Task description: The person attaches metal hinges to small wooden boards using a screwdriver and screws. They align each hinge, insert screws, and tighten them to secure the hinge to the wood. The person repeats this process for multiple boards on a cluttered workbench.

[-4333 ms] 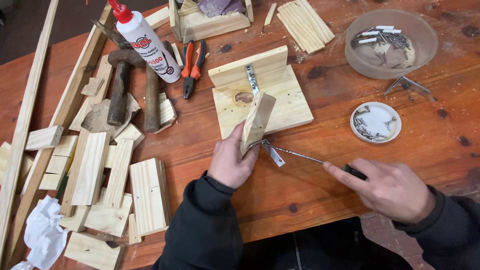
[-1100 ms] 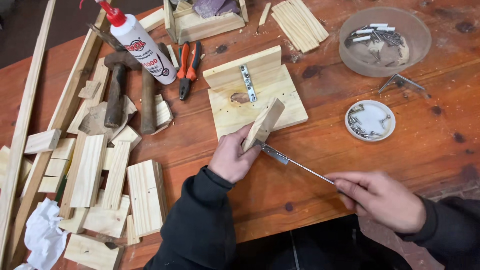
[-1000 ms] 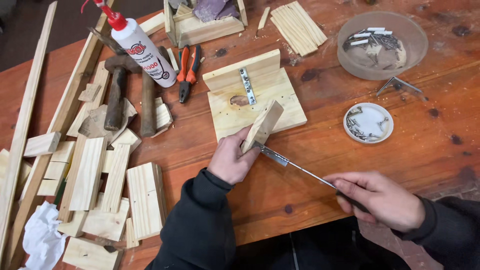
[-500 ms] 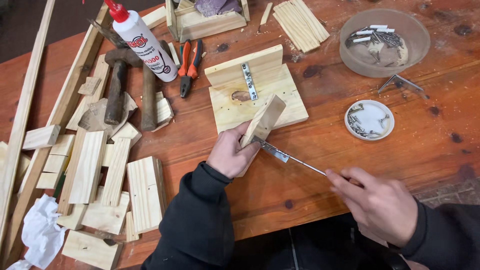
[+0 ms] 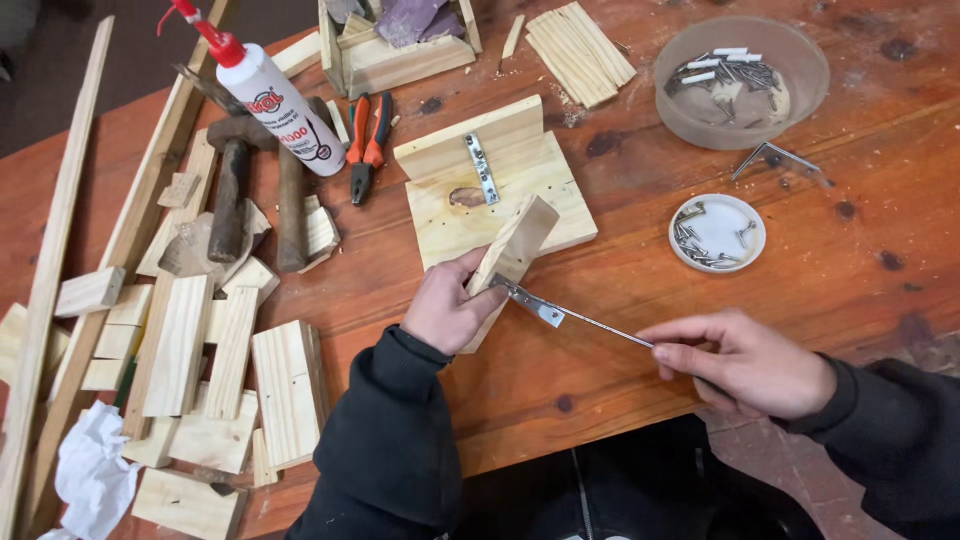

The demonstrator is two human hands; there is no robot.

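My left hand (image 5: 450, 310) still grips the small wood block (image 5: 512, 250) tilted on the worktop (image 5: 860, 300), bracket (image 5: 530, 300) at its lower edge; my right hand (image 5: 750, 362), shifted slightly, pinches the screwdriver (image 5: 600, 325), driving that screw

Counted: two hands, left hand (image 5: 447, 308) and right hand (image 5: 745, 362). One glue bottle (image 5: 270, 95), one pair of pliers (image 5: 365, 140) and two hammers (image 5: 232, 185) up left of the left hand. Two dishes beyond the right hand: one clear bowl (image 5: 790, 95), one small white lid (image 5: 745, 212). One metal bracket (image 5: 530, 300) between the hands.
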